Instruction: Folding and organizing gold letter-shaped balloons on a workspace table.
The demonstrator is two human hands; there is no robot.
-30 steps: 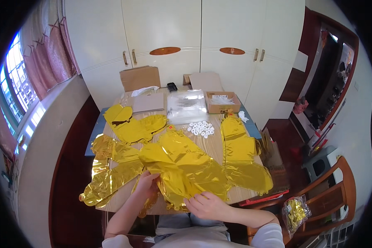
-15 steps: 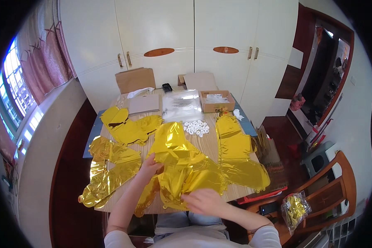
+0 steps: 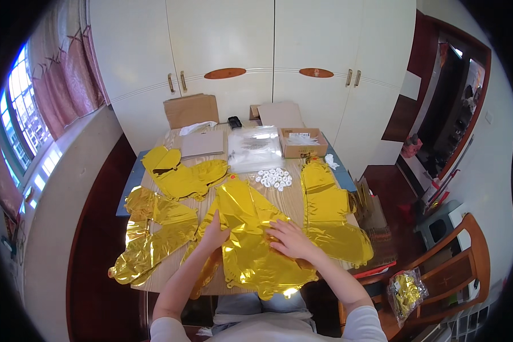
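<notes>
A flat, uninflated gold foil balloon [image 3: 253, 259] lies spread in front of me, its lower edge over the table's near edge. My right hand [image 3: 292, 239] rests flat on its right part, fingers stretched and spread. At the balloon's left side, my left hand [image 3: 214, 233] touches the foil with thumb and fingers apart. Other flat gold foil balloons lie around it: one at the far left [image 3: 182, 176], one at the near left [image 3: 154, 239] and one at the right [image 3: 330, 214]. Gold foil also shows partly beneath my left forearm.
Behind the balloons are a pile of small white rings [image 3: 275, 178], a stack of clear plastic bags [image 3: 253, 149], a grey-brown board [image 3: 203, 143] and an open cardboard box [image 3: 303, 149]. A wooden chair [image 3: 461, 268] at the right holds a bag of gold foil [image 3: 407, 293].
My right hand has moved up from the near edge and now lies flat on the balloon. The balloon's foil has been spread flatter toward me. My left hand's thumb has parted from its fingers.
</notes>
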